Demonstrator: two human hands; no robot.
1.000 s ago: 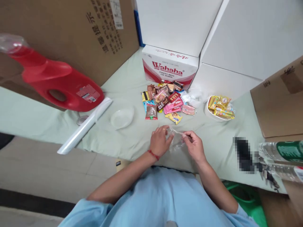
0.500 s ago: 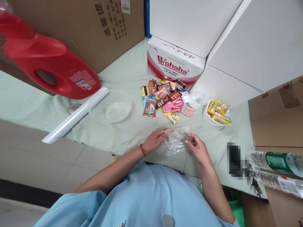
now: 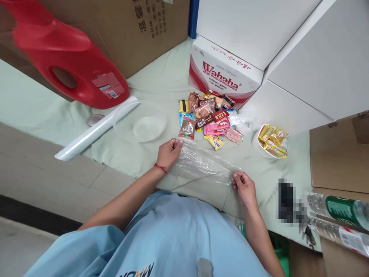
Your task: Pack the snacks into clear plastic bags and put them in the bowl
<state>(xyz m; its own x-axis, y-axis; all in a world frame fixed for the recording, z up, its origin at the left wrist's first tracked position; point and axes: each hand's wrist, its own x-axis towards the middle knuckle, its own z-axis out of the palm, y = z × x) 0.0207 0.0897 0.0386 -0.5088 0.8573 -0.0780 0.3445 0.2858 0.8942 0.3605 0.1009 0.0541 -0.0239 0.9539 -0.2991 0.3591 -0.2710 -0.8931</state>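
Left hand (image 3: 168, 154) and right hand (image 3: 245, 188) have moved apart, pinching the film (image 3: 205, 163), now stretched. It is near the front edge of the counter (image 3: 275, 170), with open room toward the tub (image 3: 258, 147).

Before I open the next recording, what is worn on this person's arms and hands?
The left hand and right hand are ungloved. A red cord bracelet circles the left wrist; one left finger seems to bear a ring. A loose, light-blue sleeve ends near the left elbow.

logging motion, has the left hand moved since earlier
Yes, leftward: the left hand, earlier in front of the Wahaha box, is past its left edge.
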